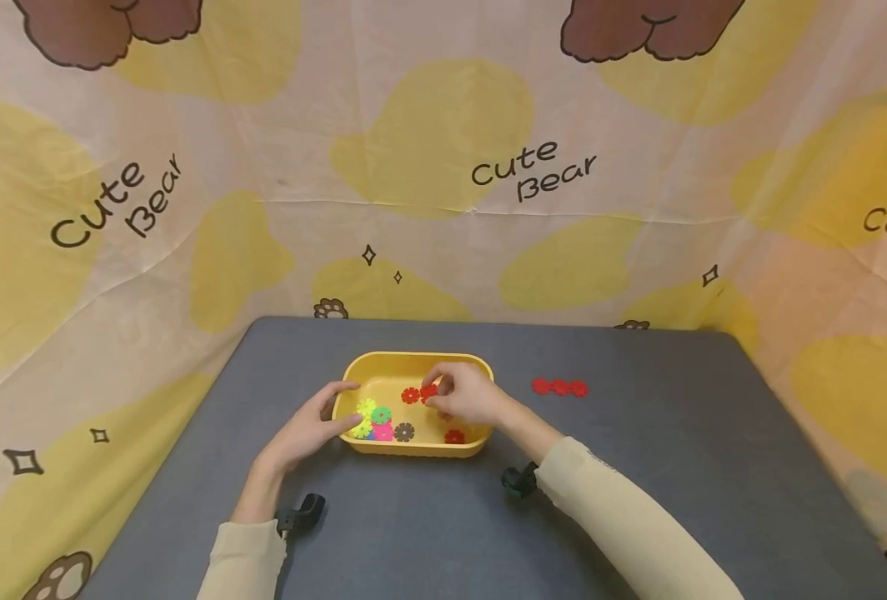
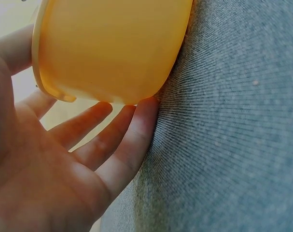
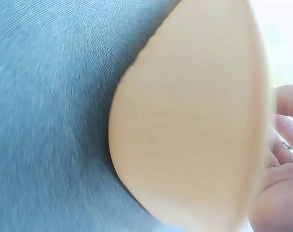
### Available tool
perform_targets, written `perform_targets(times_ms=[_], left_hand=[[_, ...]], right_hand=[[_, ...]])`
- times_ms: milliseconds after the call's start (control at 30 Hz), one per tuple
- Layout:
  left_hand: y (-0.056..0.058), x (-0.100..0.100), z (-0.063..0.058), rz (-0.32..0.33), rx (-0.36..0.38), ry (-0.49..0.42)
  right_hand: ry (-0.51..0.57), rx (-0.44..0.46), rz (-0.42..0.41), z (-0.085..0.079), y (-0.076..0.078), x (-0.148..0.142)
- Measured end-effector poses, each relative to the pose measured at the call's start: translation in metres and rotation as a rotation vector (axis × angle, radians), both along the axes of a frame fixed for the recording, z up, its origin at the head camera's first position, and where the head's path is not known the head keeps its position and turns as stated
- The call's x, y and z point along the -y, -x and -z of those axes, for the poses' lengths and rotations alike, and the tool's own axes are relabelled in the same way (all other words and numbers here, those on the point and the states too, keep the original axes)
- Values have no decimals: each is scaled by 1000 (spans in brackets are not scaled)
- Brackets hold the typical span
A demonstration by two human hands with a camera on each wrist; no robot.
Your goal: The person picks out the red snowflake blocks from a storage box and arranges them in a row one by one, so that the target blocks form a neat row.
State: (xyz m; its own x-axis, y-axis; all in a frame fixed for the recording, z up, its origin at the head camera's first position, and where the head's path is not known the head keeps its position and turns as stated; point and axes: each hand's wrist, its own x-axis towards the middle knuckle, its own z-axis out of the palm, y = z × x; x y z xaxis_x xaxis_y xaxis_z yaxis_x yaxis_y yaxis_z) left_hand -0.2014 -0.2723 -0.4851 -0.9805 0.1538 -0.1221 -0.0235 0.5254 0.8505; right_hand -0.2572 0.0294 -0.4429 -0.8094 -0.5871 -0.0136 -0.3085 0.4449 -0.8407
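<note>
A yellow plastic basket (image 1: 413,448) sits on the grey table, seen from outside in both wrist views. My left hand (image 1: 310,427) grips its left end, with thumb and index finger over the rim and other fingers against the outer wall (image 2: 112,53). Inside the basket, my right hand (image 1: 469,396) pinches a red snowflake disc (image 1: 428,392) between thumb and fingers. Another red snowflake disc (image 1: 410,396) is right beside it, edges meeting in the head view. In the right wrist view the basket wall (image 3: 185,116) hides the fingertips.
Yellow, green, pink and blue discs cluster at the basket's left, by a dark grey disc (image 1: 403,432). A red disc (image 1: 454,437) lies at its front right. Three red discs in a row (image 1: 559,387) lie right of the basket. A patterned cloth (image 1: 443,183) hangs behind the table.
</note>
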Motion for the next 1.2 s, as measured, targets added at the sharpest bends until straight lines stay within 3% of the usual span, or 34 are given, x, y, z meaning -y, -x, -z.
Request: perform_targets(times_ms=[333,500,933,1200], left_hand=[[-1,0,1,0,-1,-3],[-1,0,1,5,-4,-3],[0,1,2,-5,4,9],[0,1,-1,20,-11,2]], right_hand=[[54,8,-5,-21,-12,-38],[76,3,31,-24,-14,-64],[41,-4,106,-15,-17,-131],[37,-29,188,-8,-11,-177]])
